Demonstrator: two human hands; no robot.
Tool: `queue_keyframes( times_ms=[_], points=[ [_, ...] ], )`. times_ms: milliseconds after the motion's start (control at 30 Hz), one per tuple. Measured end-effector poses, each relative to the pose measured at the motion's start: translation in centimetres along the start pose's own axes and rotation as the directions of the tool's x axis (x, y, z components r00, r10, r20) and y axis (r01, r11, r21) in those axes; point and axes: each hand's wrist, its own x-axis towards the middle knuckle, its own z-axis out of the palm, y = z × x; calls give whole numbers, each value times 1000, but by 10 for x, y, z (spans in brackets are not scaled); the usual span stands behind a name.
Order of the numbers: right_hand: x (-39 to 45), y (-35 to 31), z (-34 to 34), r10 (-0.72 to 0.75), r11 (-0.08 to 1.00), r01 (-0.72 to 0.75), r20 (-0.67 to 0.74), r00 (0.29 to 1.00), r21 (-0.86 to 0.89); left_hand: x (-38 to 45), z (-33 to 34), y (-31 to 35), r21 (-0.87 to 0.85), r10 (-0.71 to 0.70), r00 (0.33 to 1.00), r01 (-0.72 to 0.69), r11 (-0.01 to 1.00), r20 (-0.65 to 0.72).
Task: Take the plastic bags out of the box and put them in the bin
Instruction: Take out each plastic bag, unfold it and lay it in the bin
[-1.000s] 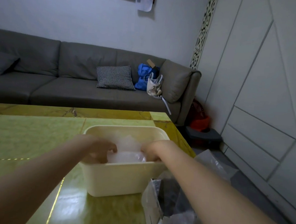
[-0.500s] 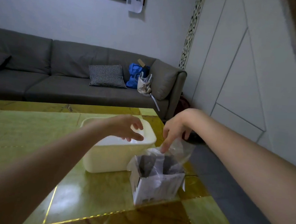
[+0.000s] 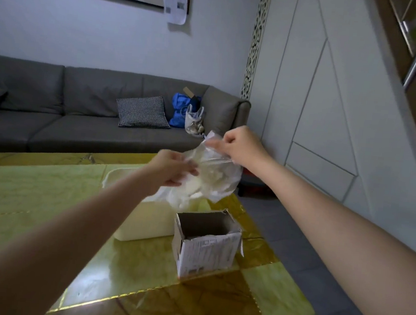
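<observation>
Above cream bin (image 3: 144, 223) on green table (image 3: 21, 190): clear plastic bag (image 3: 212, 175) held aloft; right hand (image 3: 241, 146) pinching top edge, left hand (image 3: 172, 169) gripping lower side. Cardboard box (image 3: 206, 246) just beside bin.

yellow-green table (image 3: 33, 191), cream bin (image 3: 144, 225), cardboard box (image 3: 205, 248)

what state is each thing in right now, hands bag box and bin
left hand: grips the bag's lower left side
right hand: pinches the bag's top edge
plastic bag: clear, crumpled, held up in the air above the bin
cardboard box: upright on the table, top open, nothing showing inside
cream bin: open-topped, on the table beside the box, inside mostly hidden
</observation>
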Motion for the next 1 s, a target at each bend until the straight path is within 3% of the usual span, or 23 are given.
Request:
queue_keyframes(
  times_ms=[67, 200, 333, 433, 500, 567, 633, 700, 733, 800, 867, 933, 1000],
  points=[
    [-3, 1, 0, 49, 987, -53, 30, 998, 152, -1, -16, 6, -106, -15, 1000, 13, 994, -19],
    [-8, -2, 5, 78, 863, -148, 163, 984, 484, 4, -44, 5, -198, -55, 995, 38, 979, -82],
    [4, -5, 23, 91, 852, -174, 187, 978, 494, 17, -70, -3, -120, -82, 984, 63, 991, -159],
    [22, 2, 55, 211, 866, -230, 94, 973, 444, 35, -101, -16, -82, -121, 929, 98, 992, -350],
    [29, 12, 77, 285, 872, -286, 65, 956, 398, 43, -118, -27, 69, -78, 845, 135, 988, -530],
    [37, 22, 102, 354, 832, -363, 101, 930, 420, 53, -124, -36, 352, 95, 758, 184, 918, -645],
    [45, 26, 126, 410, 787, -437, 160, 898, 436, 59, -112, -39, 541, 339, 757, 22, 841, -559],
    [50, 27, 142, 438, 786, -482, 203, 876, 386, 63, -90, -42, 692, 533, 801, -221, 688, -274],
    [51, 28, 149, 442, 795, -495, 225, 868, 350, 66, -80, -48, 728, 527, 843, -296, 619, -105],
    [52, 33, 157, 448, 817, -520, 291, 845, 251, 74, -64, -65, 790, 277, 952, -269, 551, 132],
    [54, 34, 157, 436, 873, -481, 313, 844, 80, 81, -56, -85, 877, -41, 981, -148, 458, 188],
    [59, 33, 150, 322, 939, -294, 157, 934, -176, 88, -51, -99, 905, -134, 974, -110, 410, 180],
    [64, 24, 138, 42, 967, -31, 41, 998, -253, 94, -47, -102, 903, -133, 975, -108, 416, 178]
  ],
)
